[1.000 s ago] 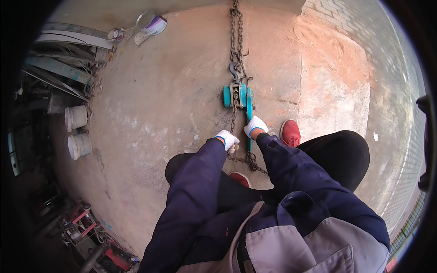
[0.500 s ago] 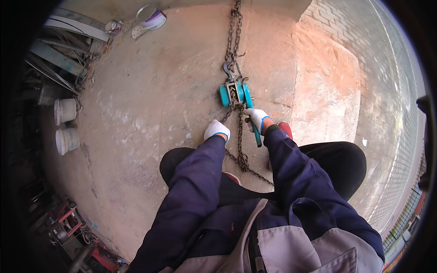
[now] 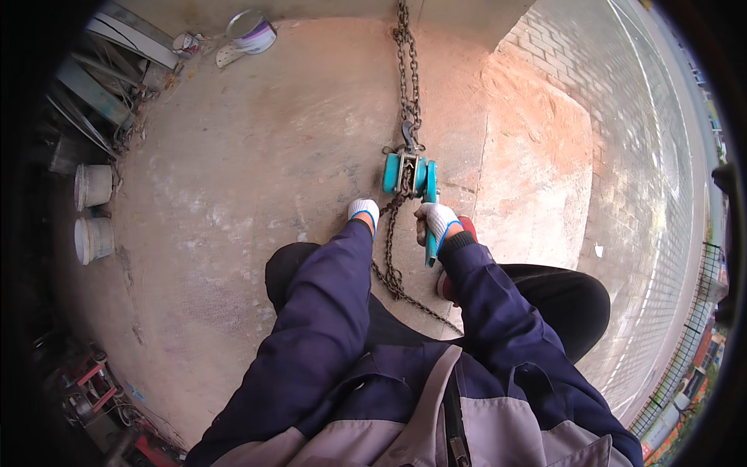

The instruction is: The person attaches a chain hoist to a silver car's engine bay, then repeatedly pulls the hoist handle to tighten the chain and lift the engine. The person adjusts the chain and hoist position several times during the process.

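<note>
- Concrete floor (image 3: 210,233) spreads around the teal lever hoist (image 3: 398,175); two pale buckets (image 3: 94,240) stand well apart to its left.
- This hoist has its long axis directed away from the person: its hook (image 3: 408,134) points to the far side, toward rusty chains (image 3: 403,78), and its lever (image 3: 430,180) points back to the person.
- Right hand (image 3: 438,221), at the hoist's near right, has its fingers wrapped around the lever; the hoist body lies just beyond them.
- Left hand (image 3: 364,208) is at the hoist's near left; its fingers are hidden, so I cannot tell their grip.
</note>
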Demonstrator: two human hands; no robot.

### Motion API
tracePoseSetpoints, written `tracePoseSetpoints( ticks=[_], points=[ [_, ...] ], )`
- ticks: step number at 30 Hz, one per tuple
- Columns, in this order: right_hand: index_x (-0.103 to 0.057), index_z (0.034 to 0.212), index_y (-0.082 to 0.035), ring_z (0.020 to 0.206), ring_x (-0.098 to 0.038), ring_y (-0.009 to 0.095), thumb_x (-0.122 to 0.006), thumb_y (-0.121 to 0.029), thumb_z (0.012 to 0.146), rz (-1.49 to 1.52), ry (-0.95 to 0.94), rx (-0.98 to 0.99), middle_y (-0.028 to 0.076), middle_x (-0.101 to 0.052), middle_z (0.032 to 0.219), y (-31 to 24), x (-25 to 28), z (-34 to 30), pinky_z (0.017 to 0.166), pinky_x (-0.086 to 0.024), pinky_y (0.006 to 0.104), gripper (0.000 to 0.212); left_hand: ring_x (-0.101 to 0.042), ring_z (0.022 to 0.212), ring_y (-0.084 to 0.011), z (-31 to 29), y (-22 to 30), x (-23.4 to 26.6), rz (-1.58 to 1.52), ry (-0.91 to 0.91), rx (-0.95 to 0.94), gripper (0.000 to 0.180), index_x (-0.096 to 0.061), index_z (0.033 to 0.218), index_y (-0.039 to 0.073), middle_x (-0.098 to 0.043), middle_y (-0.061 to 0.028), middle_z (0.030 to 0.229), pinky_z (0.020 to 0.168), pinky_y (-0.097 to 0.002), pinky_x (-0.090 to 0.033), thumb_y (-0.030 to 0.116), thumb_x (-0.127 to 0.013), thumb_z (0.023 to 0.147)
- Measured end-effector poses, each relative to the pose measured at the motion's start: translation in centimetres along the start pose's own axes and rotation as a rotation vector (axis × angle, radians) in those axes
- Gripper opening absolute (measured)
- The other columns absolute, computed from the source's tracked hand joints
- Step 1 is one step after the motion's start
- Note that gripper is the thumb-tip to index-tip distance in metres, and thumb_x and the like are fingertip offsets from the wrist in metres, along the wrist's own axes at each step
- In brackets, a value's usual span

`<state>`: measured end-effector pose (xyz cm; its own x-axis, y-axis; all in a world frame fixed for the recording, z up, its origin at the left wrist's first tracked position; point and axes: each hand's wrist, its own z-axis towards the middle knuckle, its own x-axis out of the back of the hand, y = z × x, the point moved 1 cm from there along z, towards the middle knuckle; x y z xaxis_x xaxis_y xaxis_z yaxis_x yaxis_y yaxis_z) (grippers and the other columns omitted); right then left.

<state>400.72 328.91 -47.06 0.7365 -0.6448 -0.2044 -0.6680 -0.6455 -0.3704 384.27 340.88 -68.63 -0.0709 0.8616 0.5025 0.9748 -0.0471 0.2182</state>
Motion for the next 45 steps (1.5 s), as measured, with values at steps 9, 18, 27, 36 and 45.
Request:
tracePoseSetpoints(
  ticks=[9, 18, 27, 36, 45],
  points=[
    [-0.055, 0.09, -0.004, 0.054, -0.048, 0.02, -0.063, -0.009, 0.089, 0.162, -0.035, 0.002, 0.006, -0.051, 0.071, -0.8, 1.3, -14.5, 0.047, -0.041, 0.0359, 0.009, -0.071, 0.116, -0.0317, -6.2, 7.1, 1.7, 0.57, 0.088, -0.796, 0.035, -0.072, 0.129, 0.01, -0.074, -0.015, 0.129, 0.093, -0.045, -0.056, 0.024, -0.049, 0.107],
    [-0.059, 0.086, -0.001, 0.048, -0.05, 0.025, -0.068, -0.014, 0.089, 0.056, 0.012, 0.074, 0.01, -0.052, 0.062, 0.2, -1.1, -11.6, 0.046, -0.043, 0.04, 0.016, -0.067, 0.074, -0.0251, -13.7, 4.6, 5.7, -0.965, -0.06, -0.325, 0.026, -0.072, 0.105, -0.001, -0.07, -0.0127, 0.086, 0.07, -0.041, -0.053, 0.017, -0.053, 0.101],
    [-0.062, 0.088, 0.001, 0.052, -0.054, 0.024, -0.067, -0.018, 0.092, -0.35, 0.031, 0.14, 0.01, -0.058, 0.07, 3.1, -3.8, -7.5, 0.049, -0.046, 0.0394, 0.02, -0.054, 0.066, -0.019, -20.4, 3.5, 5.6, -1.08, 0.085, 0.024, 0.04, -0.067, 0.122, 0.01, -0.061, -0.0035, 0.087, 0.058, -0.0397, -0.045, 0.046, -0.055, 0.108],
    [-0.067, 0.105, -0.01, 0.063, -0.062, 0.021, -0.063, -0.043, 0.101, 0.106, -0.189, 0.014, 0.008, -0.07, 0.088, 4.2, -5.1, -5.5, 0.055, -0.052, 0.037, 0.034, -0.041, 0.048, -0.0112, -21.9, 1.2, 6.2, -1.141, 0.123, -0.083, 0.022, -0.06, 0.106, 0.014, -0.049, 0.0028, 0.067, 0.042, -0.0321, -0.03, 0.035, -0.055, 0.11],
    [-0.064, 0.108, -0.009, 0.065, -0.063, 0.023, -0.063, -0.04, 0.103, 0.098, -0.236, 0.167, 0.008, -0.067, 0.086, 3.1, -4.6, -7.3, 0.054, -0.053, 0.0376, 0.031, -0.048, 0.053, -0.0169, -25.7, 1.8, 7.7, -1.042, 0.227, -0.18, 0.029, -0.065, 0.101, 0.008, -0.054, -0.002, 0.068, 0.049, -0.0365, -0.038, 0.035, -0.057, 0.107]
  ],
)
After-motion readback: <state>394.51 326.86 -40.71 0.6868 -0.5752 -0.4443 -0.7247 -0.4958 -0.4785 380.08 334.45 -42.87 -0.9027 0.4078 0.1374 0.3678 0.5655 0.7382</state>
